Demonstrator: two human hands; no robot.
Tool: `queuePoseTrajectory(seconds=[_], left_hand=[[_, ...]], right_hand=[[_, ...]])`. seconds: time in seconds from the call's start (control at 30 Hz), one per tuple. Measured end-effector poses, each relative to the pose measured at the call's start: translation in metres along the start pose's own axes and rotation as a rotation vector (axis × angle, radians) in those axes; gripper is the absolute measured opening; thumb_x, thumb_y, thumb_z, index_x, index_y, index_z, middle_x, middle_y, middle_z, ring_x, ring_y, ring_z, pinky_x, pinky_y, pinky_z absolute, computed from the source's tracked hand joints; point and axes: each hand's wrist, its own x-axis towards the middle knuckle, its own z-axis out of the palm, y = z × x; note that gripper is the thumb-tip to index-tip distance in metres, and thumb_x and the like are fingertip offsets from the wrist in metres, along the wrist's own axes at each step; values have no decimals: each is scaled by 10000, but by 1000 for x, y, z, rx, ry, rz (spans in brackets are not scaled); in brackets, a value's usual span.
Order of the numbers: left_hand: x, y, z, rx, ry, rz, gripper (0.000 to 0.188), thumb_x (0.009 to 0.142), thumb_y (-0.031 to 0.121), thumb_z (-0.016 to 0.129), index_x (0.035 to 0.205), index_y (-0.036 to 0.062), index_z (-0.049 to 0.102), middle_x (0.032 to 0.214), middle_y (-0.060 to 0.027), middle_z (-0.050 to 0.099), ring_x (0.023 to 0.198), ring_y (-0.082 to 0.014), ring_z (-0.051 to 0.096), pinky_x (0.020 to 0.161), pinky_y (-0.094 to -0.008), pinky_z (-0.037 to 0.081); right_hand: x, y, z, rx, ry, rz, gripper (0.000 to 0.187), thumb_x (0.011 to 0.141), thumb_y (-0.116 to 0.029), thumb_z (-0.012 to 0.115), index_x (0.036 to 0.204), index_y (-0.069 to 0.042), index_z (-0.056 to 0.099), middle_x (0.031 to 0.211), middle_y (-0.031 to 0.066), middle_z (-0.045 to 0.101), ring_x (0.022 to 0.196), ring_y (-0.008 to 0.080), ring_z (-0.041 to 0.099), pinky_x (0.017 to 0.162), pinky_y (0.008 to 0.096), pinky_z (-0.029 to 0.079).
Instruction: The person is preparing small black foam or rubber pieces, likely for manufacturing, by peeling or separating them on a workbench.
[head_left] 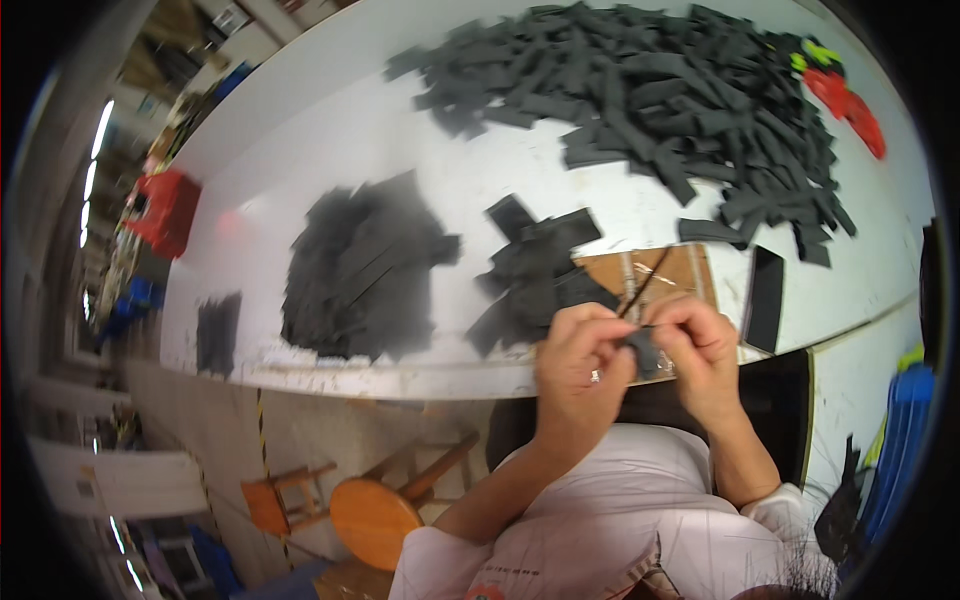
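Dark strip [646,354] between both hands [580,375]

Dark grey piece [647,356], white table [490,160]

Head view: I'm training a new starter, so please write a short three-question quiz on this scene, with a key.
1. Multiple choice: what do the left hand and right hand hold together? A a mug; B a dark grey fabric piece; C an apple.
2. True or false: the largest heap of dark strips lies on the far side of the white table.
3. Fill in: the round wooden stool stands to the person's ____.
Key: 1 B; 2 true; 3 left.
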Motion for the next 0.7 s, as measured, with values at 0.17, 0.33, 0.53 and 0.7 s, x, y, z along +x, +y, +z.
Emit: queuePoseTrajectory(seconds=[0.17, 0.33, 0.53, 0.7], left_hand=[[22, 36, 5, -544, 57, -338, 139, 791, -100, 449, 917, -51, 485, 853, -88, 545, 522, -22, 439, 424, -148, 354], [62, 44, -14, -1524, -424, -490, 288, 786, -66, 413, 1069, -26, 374, 811, -152, 553, 296, -30, 304, 275, -185, 244], [69, -6, -2, -1712, -337, -789, 280, 859, 83, 367, 1120, -10, 408, 825, -99, 571, 314, -34, 265, 291, -177, 217], [58, -49, 3, -1543, -173, -915, 226, 836, 49, 415, 1044, 4, 491, 767, -35, 555, 344, -30, 277, 304, -166, 219]], right_hand=[[21, -31, -9, -337, -18, -180, 77, 767, -58, 541, 748, 13, 518, 685, 73, 492, 598, 134, 476, 533, 238, 370], [52, -61, -19, -19, -159, 103, 156, 818, -141, 513, 730, -12, 520, 626, 0, 468, 570, 69, 428, 507, 212, 343], [60, -3, -35, 179, -199, 427, 199, 839, -213, 515, 723, -53, 539, 583, -47, 439, 522, 22, 363, 437, 180, 279], [51, 30, -37, 433, -198, 556, 211, 839, -227, 526, 713, -58, 528, 560, -29, 425, 481, 41, 342, 423, 177, 266]])
